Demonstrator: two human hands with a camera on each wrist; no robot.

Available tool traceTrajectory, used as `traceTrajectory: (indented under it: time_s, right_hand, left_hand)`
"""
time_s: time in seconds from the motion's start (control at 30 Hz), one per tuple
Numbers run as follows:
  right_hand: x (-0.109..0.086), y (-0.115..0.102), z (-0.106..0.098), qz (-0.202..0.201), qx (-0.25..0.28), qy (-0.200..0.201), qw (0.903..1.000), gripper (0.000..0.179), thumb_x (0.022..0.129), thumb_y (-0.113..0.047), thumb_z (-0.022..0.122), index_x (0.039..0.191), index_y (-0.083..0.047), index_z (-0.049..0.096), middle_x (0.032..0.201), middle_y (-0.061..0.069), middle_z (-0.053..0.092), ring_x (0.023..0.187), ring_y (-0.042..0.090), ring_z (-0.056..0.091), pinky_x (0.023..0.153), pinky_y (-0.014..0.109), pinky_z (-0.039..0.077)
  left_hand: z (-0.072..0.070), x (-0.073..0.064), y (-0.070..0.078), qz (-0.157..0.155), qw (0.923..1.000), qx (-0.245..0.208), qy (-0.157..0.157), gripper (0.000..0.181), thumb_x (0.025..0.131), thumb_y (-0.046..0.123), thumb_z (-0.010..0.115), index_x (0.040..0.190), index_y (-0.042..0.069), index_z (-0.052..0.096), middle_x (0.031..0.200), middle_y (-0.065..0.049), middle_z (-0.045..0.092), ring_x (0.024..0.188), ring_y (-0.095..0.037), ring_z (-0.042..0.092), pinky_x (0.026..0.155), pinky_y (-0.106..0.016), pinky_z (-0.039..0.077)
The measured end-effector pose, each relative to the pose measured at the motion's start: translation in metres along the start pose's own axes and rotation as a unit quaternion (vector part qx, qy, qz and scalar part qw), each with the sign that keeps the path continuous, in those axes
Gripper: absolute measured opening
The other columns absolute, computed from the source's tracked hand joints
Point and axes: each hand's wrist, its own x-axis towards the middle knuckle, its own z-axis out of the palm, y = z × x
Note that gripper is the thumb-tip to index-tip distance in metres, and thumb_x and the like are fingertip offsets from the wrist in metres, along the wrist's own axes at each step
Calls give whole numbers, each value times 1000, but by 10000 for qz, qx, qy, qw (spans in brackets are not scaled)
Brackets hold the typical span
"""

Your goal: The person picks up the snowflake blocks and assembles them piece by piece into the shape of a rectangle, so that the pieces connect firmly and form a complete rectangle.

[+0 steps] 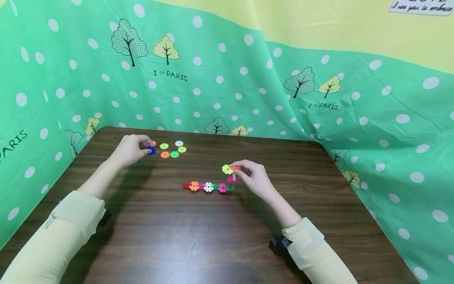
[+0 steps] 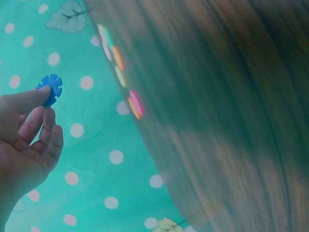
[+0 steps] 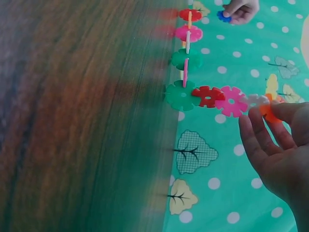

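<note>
At the table's (image 1: pixel 198 244) far left, we see the left hand (image 1: pixel 130 151) pinching a blue disc (image 1: pixel 151 150) beside loose flower discs (image 1: pixel 174 154). The right wrist view alone lays out our chain's (image 3: pixel 231 101) rising branch clearly: green, red, pink, white, then the orange disc (image 3: pixel 269 114), pinched in the right hand's (image 3: pixel 282 145) grip.

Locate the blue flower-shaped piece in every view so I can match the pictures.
Head: the blue piece is left of centre, pinched by the left hand.
Left wrist: the blue piece is in the upper left, at the thumb tip.
Right wrist: the blue piece is near the top edge, right of centre.
Shared landmark: the green dotted cloth.
</note>
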Motion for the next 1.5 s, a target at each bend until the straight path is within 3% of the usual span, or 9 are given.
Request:
traceTrajectory:
  time_s: [0.23, 0.53, 0.83, 1.23, 1.5]
  right_hand:
    - [2, 0, 0, -66, 67, 29, 10000, 15, 88, -14, 66, 102, -14, 71, 96, 1, 70, 76, 13, 64, 66, 30, 56]
    - [0, 1, -2, -21, -48, 20, 10000, 15, 88, -17, 67, 102, -14, 70, 95, 0, 70, 76, 14, 62, 64, 35, 55]
    - [1, -2, 0, 148, 128, -80, 9998, 28, 80, -22, 77, 106, -14, 69, 98, 2, 69, 86, 16, 63, 75, 45, 56]
    - [1, -3, 3, 214, 290, -73, 9993, 36, 75, -21, 80, 108, -10, 69, 101, 6, 69, 88, 20, 63, 73, 38, 57]
    - [3, -4, 4, 123, 65, -116, 9998, 32, 76, -21, 80, 105, -14, 71, 98, -2, 68, 85, 12, 62, 71, 31, 57]
  left_hand:
    - [7, 0, 25, 267, 9990, -135, 327, 3, 84, 4, 68, 87, 3, 68, 77, -8, 68, 70, -21, 60, 64, -35, 49]
    - [18, -3, 59, 566, 9953, -403, 680, 6, 82, 7, 73, 86, 8, 69, 76, -5, 69, 67, -17, 60, 61, -32, 48]
    - [25, -9, 89, 637, 9910, -793, 875, 17, 80, 7, 74, 96, 4, 71, 86, -9, 72, 71, -16, 63, 63, -30, 51]
    - [42, -14, 116, 778, 9803, -1362, 1199, 14, 79, 12, 76, 93, 9, 72, 82, -3, 72, 65, -11, 61, 58, -24, 50]
    - [60, -17, 130, 664, 9746, -1798, 1159, 10, 80, 13, 76, 88, 11, 71, 80, -1, 72, 66, -10, 63, 61, -24, 53]
